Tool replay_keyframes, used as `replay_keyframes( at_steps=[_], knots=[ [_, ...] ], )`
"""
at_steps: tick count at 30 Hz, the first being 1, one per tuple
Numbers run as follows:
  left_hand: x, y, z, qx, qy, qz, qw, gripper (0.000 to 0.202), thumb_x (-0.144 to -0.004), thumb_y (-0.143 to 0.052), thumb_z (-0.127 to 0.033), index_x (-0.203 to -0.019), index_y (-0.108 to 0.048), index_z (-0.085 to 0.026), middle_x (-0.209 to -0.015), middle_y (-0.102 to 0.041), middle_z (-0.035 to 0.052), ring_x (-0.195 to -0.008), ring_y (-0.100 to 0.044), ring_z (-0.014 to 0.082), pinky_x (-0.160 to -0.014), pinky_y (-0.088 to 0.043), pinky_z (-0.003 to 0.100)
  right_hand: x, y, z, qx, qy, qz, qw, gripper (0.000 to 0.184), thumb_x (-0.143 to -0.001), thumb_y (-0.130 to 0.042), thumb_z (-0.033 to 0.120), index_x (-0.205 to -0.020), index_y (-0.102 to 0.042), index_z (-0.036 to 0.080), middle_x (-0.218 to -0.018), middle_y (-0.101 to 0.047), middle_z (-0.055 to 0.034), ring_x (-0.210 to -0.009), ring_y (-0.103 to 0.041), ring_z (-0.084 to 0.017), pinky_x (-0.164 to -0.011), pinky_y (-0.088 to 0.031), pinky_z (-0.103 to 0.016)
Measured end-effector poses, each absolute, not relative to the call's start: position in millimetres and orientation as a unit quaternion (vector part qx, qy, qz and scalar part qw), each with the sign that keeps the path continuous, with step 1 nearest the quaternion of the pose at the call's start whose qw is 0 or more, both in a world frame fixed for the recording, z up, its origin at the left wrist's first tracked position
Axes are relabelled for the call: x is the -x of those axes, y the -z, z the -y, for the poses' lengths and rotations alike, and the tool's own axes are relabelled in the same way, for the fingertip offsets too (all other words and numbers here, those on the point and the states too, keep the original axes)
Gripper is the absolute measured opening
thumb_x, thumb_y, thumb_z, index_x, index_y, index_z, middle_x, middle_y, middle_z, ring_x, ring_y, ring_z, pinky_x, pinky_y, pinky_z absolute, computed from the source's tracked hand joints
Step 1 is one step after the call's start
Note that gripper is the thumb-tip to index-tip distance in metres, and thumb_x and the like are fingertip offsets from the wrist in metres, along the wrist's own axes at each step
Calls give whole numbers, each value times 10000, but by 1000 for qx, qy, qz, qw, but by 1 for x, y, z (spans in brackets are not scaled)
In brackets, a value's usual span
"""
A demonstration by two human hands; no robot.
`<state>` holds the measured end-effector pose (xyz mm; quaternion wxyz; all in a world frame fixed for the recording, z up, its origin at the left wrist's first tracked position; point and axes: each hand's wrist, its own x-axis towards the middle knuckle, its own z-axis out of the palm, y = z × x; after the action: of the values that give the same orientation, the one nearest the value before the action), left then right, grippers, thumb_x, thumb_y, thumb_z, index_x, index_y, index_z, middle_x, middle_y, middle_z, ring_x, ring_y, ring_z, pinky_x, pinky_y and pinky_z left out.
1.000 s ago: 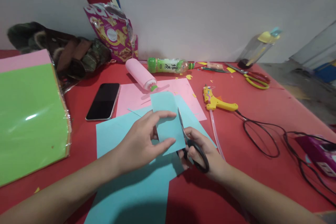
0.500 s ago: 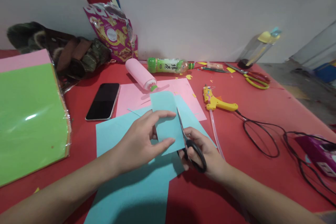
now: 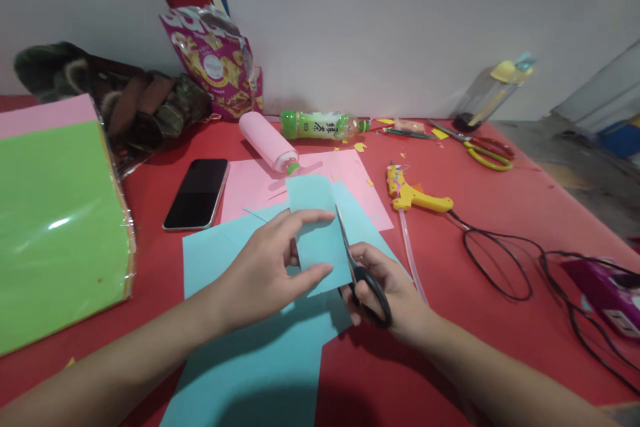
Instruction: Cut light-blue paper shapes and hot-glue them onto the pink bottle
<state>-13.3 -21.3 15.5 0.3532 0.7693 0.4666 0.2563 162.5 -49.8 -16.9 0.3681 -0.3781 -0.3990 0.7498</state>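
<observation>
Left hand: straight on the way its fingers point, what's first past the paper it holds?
Probably the scissors in the right hand, blades along the right edge of the light-blue paper; depth is unclear.

- Setting: an indoor papercraft work area; home or workshop cannot be told.
- Support: red table (image 3: pixel 530 227), its far edge against a pale wall (image 3: pixel 390 27).
- Craft evidence: black-handled scissors (image 3: pixel 369 276) at blue paper (image 3: pixel 320 240); yellow glue gun (image 3: pixel 424 200), right of centre; packaged coloured sheets (image 3: pixel 55 213), left; paper scraps (image 3: pixel 360 147) near the far edge.
- Everyday articles: snack bag (image 3: pixel 215 70), far edge; smartphone (image 3: pixel 197 192), left of centre.
</observation>
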Motion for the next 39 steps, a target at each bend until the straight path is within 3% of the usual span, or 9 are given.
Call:
replay_keyframes(
  at_steps=[7, 17, 28, 39],
  knots=[
    [13, -15, 21, -746, -256, -471, 395, 439, -729, -583, -271, -1138, -431, -227, -717, -493, -28, -466, -411, 51, -373, -330, 147, -163, 18, 50, 372, -750, 401, 372, 510, -583, -672, 523, -871, -406, 196, -577, -500, 75, -392, -482, -56, -405, -387, -194],
    [11, -12, 23, -742, -259, -437, 438, 427, -730, -582, -231, -1130, -434, -234, -934, -518, 21, -507, -456, 46, -413, -397, 156, -166, 17, 48, 356, -740, 437, 367, 491, -660, -580, 569, -928, -437, 182, -615, -457, 45, -465, -466, -71, -436, -348, -199],
    [13, -12, 23, -785, -250, -429, 370, 421, -735, -583, -250, -1127, -431, -247, -837, -498, -8, -553, -483, 73, -483, -428, 184, -169, 21, 48, 323, -731, 482, 358, 461, -724, -495, 583, -951, -408, 190, -583, -497, 32, -465, -447, -78, -440, -328, -193],
    [10, -11, 23, -778, -254, -431, 380, 423, -733, -583, -245, -1126, -429, -255, -863, -507, -10, -537, -478, 60, -462, -412, 169, -166, 19, 49, 342, -731, 464, 366, 475, -694, -527, 589, -928, -403, 195, -610, -474, 39, -474, -457, -80, -441, -333, -205]
  ],
)
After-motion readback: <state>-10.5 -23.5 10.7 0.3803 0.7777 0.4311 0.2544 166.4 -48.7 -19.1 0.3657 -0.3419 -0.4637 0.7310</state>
